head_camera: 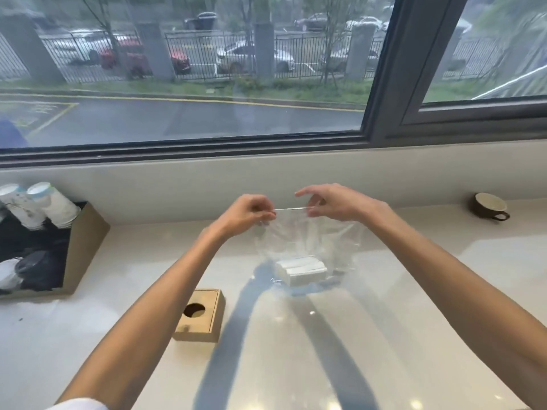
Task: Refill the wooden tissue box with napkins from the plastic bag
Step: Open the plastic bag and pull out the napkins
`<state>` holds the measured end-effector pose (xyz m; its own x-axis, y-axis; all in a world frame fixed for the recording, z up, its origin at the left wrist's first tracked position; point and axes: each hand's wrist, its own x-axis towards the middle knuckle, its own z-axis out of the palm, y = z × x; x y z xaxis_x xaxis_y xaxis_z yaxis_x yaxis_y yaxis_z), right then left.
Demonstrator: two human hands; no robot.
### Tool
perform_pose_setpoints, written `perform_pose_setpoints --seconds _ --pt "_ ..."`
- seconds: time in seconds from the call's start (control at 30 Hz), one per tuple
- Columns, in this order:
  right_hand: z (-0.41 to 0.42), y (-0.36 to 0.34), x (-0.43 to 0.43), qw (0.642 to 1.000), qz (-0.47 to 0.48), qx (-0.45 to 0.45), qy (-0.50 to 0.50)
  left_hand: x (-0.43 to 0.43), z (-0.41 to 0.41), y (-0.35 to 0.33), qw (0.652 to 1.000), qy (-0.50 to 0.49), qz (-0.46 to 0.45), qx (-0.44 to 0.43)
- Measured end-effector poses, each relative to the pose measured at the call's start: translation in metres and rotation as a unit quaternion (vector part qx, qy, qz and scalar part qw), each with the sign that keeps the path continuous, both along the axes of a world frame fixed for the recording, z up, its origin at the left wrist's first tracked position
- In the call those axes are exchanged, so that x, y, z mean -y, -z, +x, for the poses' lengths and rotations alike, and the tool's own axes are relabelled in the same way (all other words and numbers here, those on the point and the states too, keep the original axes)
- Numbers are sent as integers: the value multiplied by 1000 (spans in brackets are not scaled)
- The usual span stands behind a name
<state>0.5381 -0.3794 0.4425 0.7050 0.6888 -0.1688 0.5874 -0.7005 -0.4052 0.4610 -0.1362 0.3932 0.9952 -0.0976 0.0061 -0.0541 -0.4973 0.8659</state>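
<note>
Glossy white stone forms the surface, which runs under a wide window to a low white sill wall at the back. Both hands are raised above it near that back wall, set a little apart: the left hand pinches one end of the top edge of a clear plastic bag, and the right hand pinches the other end, so that the edge is drawn taut in a thin line between them. The bag hangs down from this edge, and its bottom rests on the surface, where a white stack of napkins lies inside it. Nearer the person and to the left, just beside the left forearm, the wooden tissue box sits flat with its round hole facing up, apart from the bag. Bare surface lies open in front and to the right. A cardboard box holding paper cups stands at the left edge, and a dark cup sits far right by the wall.
</note>
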Motion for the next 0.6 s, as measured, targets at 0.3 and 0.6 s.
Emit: perform_pose_setpoints --seconds 0.3,0.6 --pt "0 79 29 991 -41 4 124 -21 -11 59 997 -35 61 -11" --pt "-4 85 27 969 104 -165 150 -67 -30 66 998 -52 -20 12"
